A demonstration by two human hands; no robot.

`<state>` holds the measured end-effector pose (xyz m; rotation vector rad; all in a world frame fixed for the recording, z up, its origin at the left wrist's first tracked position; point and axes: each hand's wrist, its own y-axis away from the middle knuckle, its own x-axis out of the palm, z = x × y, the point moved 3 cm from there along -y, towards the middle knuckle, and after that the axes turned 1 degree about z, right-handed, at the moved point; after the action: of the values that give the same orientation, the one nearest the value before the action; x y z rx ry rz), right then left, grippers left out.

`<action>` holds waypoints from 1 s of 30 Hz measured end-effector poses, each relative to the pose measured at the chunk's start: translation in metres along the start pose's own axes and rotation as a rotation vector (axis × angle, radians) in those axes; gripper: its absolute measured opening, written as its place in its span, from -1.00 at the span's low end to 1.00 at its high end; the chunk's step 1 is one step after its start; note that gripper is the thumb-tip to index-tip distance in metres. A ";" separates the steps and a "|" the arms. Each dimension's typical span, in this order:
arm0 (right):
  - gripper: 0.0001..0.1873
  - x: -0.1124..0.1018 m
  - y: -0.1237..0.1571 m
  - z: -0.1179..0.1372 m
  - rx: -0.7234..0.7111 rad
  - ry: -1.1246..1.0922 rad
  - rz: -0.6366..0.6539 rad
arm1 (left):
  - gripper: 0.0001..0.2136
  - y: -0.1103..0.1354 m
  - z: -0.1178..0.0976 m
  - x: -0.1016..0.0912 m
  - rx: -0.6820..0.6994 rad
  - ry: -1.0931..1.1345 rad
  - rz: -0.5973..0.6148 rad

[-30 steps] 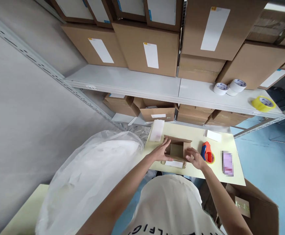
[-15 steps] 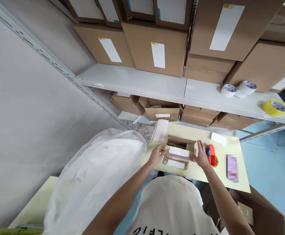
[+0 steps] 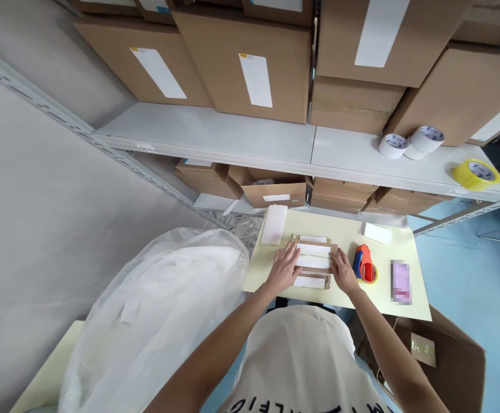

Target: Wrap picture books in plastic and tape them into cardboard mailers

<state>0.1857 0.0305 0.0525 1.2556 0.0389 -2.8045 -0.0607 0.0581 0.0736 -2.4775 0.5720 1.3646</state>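
Observation:
A small brown cardboard box (image 3: 314, 267) lies on the pale yellow table, its top flaps folded over and white strips along them. My left hand (image 3: 284, 266) lies over the left part of the box, fingers stretched flat across the flaps. At the right end, my right hand (image 3: 343, 271) is closed around the box edge. Just to the right of that hand stands a red and blue tape dispenser (image 3: 364, 264) with a yellow-rimmed roll. A white padded sheet (image 3: 274, 224) rests at the table's far left.
Shelves (image 3: 207, 129) with large cartons rise behind the table (image 3: 381, 304). White tape rolls (image 3: 393, 146) and a yellow tape roll (image 3: 475, 174) sit on the shelf. A big translucent plastic bag (image 3: 159, 321) bulges at left. An open carton (image 3: 452, 350) stands at lower right; a blurred pink item (image 3: 400, 281) lies on the table.
The box's open top has been folded shut. My left hand has moved from the side onto the flaps, and my right hand has come down at the right end. The view has shifted slightly.

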 end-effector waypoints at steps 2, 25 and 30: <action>-0.52 -0.007 0.003 -0.006 0.016 0.010 -0.047 | -0.39 -0.006 -0.008 0.005 0.020 -0.057 0.075; -0.39 -0.097 0.012 -0.077 0.374 -0.496 -0.273 | -0.21 -0.005 -0.022 0.020 -0.002 -0.311 0.279; -0.57 -0.105 -0.019 -0.010 0.257 -0.551 -0.279 | -0.14 -0.001 -0.023 0.019 0.068 -0.258 0.298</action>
<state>0.2614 0.0554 0.1235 0.4895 -0.1960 -3.3827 -0.0338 0.0453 0.0697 -2.1782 0.9350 1.7084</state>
